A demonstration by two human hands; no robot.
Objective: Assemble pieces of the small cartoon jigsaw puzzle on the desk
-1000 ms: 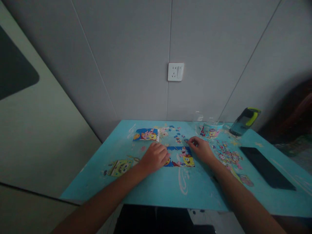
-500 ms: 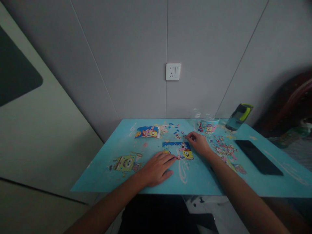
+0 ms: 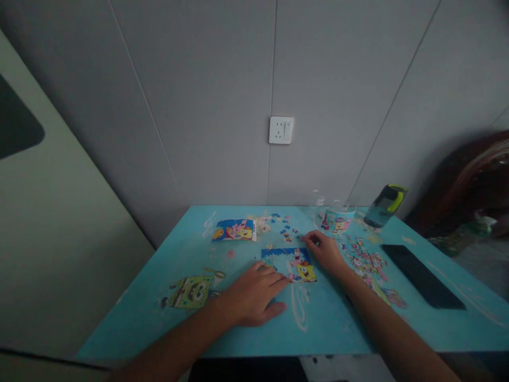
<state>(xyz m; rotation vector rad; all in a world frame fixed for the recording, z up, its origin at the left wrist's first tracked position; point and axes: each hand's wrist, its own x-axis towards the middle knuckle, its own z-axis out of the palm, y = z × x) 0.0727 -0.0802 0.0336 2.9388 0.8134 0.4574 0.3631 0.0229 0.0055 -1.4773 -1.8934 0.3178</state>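
Observation:
A partly assembled jigsaw puzzle (image 3: pixel 305 270) with a cartoon picture lies on the blue table (image 3: pixel 254 339), its middle bare. My left hand (image 3: pixel 258 297) rests flat and open over its lower left corner, fingertips on the lower edge. Just past the upper right corner, my right hand (image 3: pixel 324 252) is closed in a pinch. A small jigsaw piece (image 3: pixel 301 239) shows at its fingertips. Loose blue pieces (image 3: pixel 285 233) lie scattered left of that hand. To the right of my right forearm spreads a pile of mixed pieces (image 3: pixel 363 257).
A picture sheet or packet (image 3: pixel 235 230) lies at the back left. At the back right stand a clear tub with a cartoon label (image 3: pixel 338 220) and a dark bottle with a green lid (image 3: pixel 385 206). A flat black object (image 3: pixel 421 276) lies on the right. Behind is the wall.
The view has tilted and shifted slightly, so the table sits lower in it. Both hands stay in nearly the same places over the puzzle and by the loose pieces.

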